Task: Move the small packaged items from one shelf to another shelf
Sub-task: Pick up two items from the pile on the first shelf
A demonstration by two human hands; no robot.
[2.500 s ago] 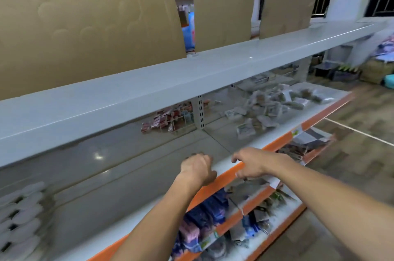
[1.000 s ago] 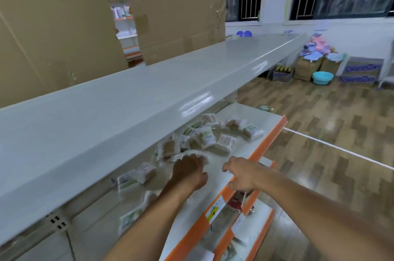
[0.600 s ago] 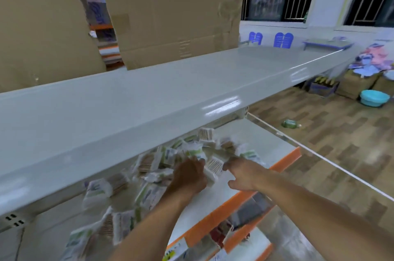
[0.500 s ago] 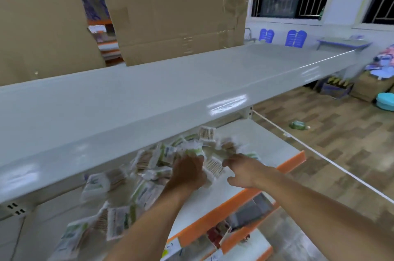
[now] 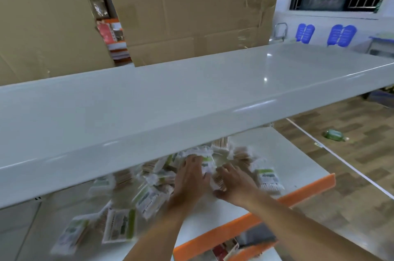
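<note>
White lower shelf (image 5: 283,154) with an orange front edge, beneath a bare upper shelf (image 5: 191,98). Small packets (image 5: 149,194) lie scattered across it. Left hand (image 5: 189,177) and right hand (image 5: 236,184) rest side by side on the packets, fingers spread and loosely extended, gripping nothing.

Glossy smooth top shelf (image 5: 191,98), clear plastic pkts (image 5: 266,177), matt cardboard (image 5: 191,5), wood-look floor (image 5: 351,154)

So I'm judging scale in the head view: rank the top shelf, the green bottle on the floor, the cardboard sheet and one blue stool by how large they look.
1. top shelf
2. cardboard sheet
3. blue stool
4. green bottle
The last two look alike in size; they lie at different distances, so their order is unsure.
</note>
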